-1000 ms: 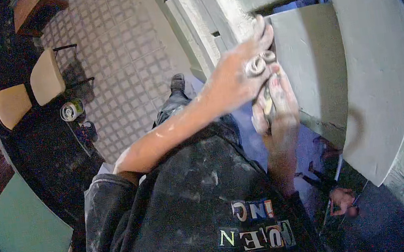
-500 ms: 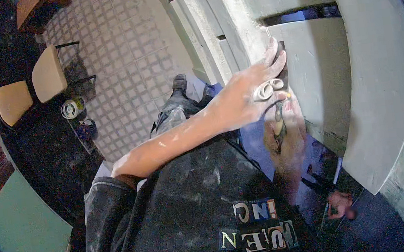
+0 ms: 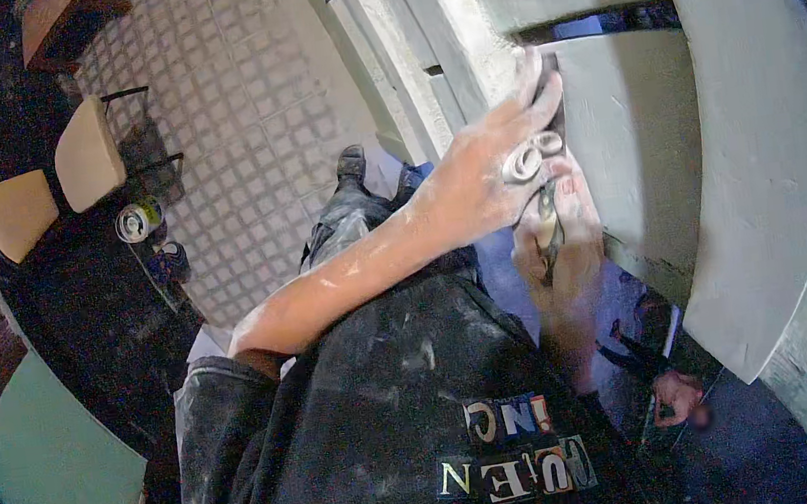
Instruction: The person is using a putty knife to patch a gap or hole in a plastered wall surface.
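Observation:
My left hand [image 3: 489, 166], dusted white, reaches across to a grey panel [image 3: 638, 148], fingers pressed along a narrow dark tool blade [image 3: 550, 68] beside the panel's left edge. Two white rolled pieces [image 3: 523, 160] sit between its fingers. Below it my right hand [image 3: 562, 232] is wrapped round the tool's dull yellowish handle [image 3: 547, 219], thumb up near my left hand. A slot [image 3: 597, 25] with blue behind it runs above the panel, and a rough white vertical trim [image 3: 482, 31] stands left of the hands.
Two padded chairs [image 3: 89, 155], a can [image 3: 138, 220] and a wooden piece of furniture [image 3: 68, 21] lie left, over tiled floor [image 3: 224, 103]. A curved grey surface [image 3: 751, 129] is at right. Another person [image 3: 678, 395] is visible far down at lower right.
Both hands slid down along the panel's edge with the tool, then rose slightly toward the slot over the last half second. The grip on the tool looks the same.

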A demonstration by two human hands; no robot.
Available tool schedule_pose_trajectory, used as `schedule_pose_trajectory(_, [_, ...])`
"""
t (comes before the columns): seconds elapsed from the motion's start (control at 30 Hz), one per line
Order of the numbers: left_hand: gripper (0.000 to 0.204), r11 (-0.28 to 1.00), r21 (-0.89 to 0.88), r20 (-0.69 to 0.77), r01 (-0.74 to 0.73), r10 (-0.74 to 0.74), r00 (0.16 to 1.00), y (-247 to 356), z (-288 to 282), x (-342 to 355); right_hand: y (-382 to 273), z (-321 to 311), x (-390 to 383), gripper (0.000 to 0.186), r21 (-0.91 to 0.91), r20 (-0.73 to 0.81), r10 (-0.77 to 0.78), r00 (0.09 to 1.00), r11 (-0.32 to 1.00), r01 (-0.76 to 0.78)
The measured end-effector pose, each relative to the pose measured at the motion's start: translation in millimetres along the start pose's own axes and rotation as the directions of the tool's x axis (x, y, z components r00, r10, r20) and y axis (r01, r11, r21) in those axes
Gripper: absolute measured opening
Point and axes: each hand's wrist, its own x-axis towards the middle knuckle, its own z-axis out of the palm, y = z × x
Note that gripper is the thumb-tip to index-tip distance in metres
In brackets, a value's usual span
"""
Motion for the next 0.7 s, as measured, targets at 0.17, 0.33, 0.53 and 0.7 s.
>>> schedule_pose_trajectory(0.17, [0.076, 1.000, -0.020, 0.021, -0.014, 0.014, 1.000, -7.9, 10.4, -15.3, 14.4, -18.0, 2.5, 0.037, -0.228, 0.085, -0.121, 0.989, 0.964, 0.137])
schedule_pose_trajectory(0.33, [0.079, 0.999, 0.026, -0.020, -0.040, 0.041, 0.999, -7.7, 0.5, -8.6, 9.1, 9.0, -3.7, 0.036, -0.145, 0.010, -0.084, 0.996, 0.986, 0.085])
schedule_pose_trajectory(0.53, [0.075, 0.999, -0.006, -0.041, -0.045, 0.045, 0.998, -5.1, 5.8, -8.0, 3.9, 9.8, -8.9, 0.042, -0.216, -0.082, -0.048, 0.995, 0.976, 0.029])
schedule_pose_trajectory(0.7, [0.075, 1.000, 0.006, -0.018, -0.025, 0.025, 1.000, -0.2, 3.0, -9.6, 13.4, -2.2, -11.7, 0.042, -0.220, -0.044, -0.036, 0.998, 0.975, 0.025])
